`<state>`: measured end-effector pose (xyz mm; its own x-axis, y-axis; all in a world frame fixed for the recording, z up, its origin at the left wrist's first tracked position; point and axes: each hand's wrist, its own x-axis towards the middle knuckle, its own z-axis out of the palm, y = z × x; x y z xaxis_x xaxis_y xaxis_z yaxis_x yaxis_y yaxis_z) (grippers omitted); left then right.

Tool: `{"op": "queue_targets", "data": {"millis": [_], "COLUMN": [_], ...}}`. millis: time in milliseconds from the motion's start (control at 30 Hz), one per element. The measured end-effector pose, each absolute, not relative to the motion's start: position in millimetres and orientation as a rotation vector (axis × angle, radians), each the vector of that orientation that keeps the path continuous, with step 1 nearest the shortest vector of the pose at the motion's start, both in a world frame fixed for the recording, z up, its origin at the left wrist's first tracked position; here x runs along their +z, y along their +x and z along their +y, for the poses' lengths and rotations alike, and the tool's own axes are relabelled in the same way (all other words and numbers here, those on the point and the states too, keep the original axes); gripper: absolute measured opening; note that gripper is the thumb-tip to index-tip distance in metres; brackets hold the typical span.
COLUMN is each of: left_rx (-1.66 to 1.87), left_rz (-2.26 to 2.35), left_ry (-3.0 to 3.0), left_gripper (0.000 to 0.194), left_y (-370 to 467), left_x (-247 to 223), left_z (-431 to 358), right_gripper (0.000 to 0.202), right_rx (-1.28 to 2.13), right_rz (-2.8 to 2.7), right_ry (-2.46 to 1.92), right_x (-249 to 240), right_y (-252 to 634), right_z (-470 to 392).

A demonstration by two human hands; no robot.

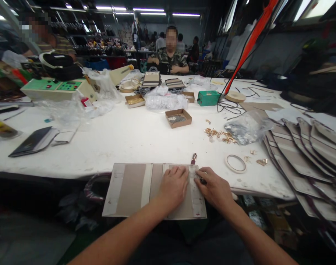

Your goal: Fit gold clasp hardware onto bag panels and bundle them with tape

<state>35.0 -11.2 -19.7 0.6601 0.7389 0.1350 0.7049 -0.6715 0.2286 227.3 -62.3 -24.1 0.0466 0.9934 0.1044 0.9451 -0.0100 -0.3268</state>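
Note:
A beige folder-like panel (pixel 132 189) with pale strips and a fold line lies at the table's front edge, partly overhanging it. My left hand (pixel 175 184) rests flat on its right half, fingers stretched out. At the panel's right edge, my right hand (pixel 215 187) is closed, thumb and fingers bent around a small dark thing (pixel 202 180) that is mostly hidden. A dark red strap with a gold metal end (pixel 194 158) sticks out past the panel's far edge. To the right lies a roll of tape (pixel 236 163).
Gold metal fittings (pixel 219 134) lie scattered beside a plastic bag of parts (pixel 246 128). A cardboard box (pixel 179 118) holds small grey pieces. Stacked beige panels (pixel 303 158) stand at right, a dark wallet-like piece (pixel 32 141) at left. Across the table sits a person (pixel 170 57).

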Motion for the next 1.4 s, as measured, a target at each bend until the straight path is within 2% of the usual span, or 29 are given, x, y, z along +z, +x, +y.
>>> {"op": "queue_targets", "data": {"millis": [100, 867, 1000, 1233, 1400], "left_rx": [0.398, 0.402, 0.379, 0.409, 0.413], "left_rz": [1.259, 1.233, 1.195, 1.194, 1.172], "left_ry": [2.679, 2.745, 2.718, 2.605, 2.576], "left_gripper": [0.045, 0.045, 0.046, 0.048, 0.049], "left_y": [37.2, 35.6, 32.2, 28.9, 29.1], "left_x": [-34.1, -48.5, -46.8, -48.3, -49.6], "left_z": [-24.2, -4.0, -2.0, -1.4, -0.4], "right_gripper": [0.03, 0.035, 0.024, 0.04, 0.037], "right_rx": [0.251, 0.3, 0.37, 0.22, 0.236], "right_rz": [-1.959, -2.117, -2.013, -1.658, -1.58], "right_ry": [-2.022, -2.066, -2.069, -2.479, -2.552], "right_x": [-21.8, -11.6, 3.8, 8.7, -11.0], "right_y": [227.2, 223.7, 253.3, 334.5, 352.3], "right_z": [-60.4, -41.3, -7.2, 99.7, 129.2]}}
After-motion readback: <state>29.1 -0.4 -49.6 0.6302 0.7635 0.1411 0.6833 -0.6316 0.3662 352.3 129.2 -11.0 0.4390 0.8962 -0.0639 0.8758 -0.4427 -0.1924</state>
